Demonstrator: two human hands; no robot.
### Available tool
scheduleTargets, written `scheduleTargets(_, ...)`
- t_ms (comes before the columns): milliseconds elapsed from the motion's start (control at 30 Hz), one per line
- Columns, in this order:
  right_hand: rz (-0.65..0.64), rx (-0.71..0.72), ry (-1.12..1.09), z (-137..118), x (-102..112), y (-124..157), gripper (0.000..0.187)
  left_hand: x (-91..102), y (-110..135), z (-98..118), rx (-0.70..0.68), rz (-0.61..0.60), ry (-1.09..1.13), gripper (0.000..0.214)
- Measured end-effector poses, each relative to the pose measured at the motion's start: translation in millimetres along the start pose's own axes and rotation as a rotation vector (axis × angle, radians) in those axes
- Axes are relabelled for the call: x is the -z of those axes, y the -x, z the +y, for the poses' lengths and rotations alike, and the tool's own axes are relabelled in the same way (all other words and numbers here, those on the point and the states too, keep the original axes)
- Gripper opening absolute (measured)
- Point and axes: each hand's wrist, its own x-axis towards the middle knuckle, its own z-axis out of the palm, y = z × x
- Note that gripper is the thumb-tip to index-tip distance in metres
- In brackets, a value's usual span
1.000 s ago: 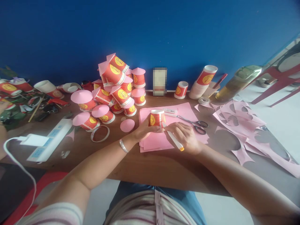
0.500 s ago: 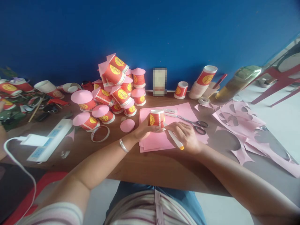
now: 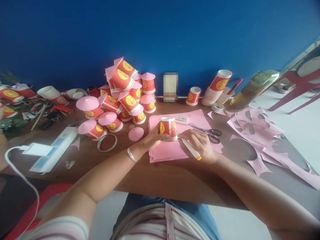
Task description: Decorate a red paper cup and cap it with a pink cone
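Note:
My left hand [image 3: 151,139] is closed around the lower left side of a red paper cup [image 3: 168,128] with a yellow round print and a pale vertical strip. The cup's narrower end points up. In my right hand [image 3: 198,143] is a white utility knife [image 3: 190,148] with an orange end. Its tip is close to the cup's lower right side; whether it touches I cannot tell. Beneath both hands lies a stack of pink paper [image 3: 165,154]. A pair of scissors [image 3: 212,136] rests on the paper's right side, behind my right hand.
Several red cups with pink cone tops [image 3: 128,100] are piled at the back left. A power strip [image 3: 56,150] lies further left. Pink paper scraps [image 3: 257,133] spread over the right side. Along the blue wall stand a single cup [image 3: 193,96], stacked cups [image 3: 217,88] and a bottle [image 3: 255,88].
My right hand and the utility knife have shifted slightly right and down, away from the cup. The cup and my left hand have stayed nearly still.

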Motion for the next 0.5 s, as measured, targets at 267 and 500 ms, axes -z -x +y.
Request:
scheduleTargets(267, -0.005, -0.034, -0.040, 6.9, -2.5, 7.3, 0.025, 1.3, 0.1, -0.4, 0.023, -0.011, -0.001, 0.032)
scheduleTargets(500, -0.013, -0.028, -0.030, 5.8, -2.1, 5.1, 0.023, 0.8, 0.7, 0.3, 0.041, -0.022, 0.006, 0.033)
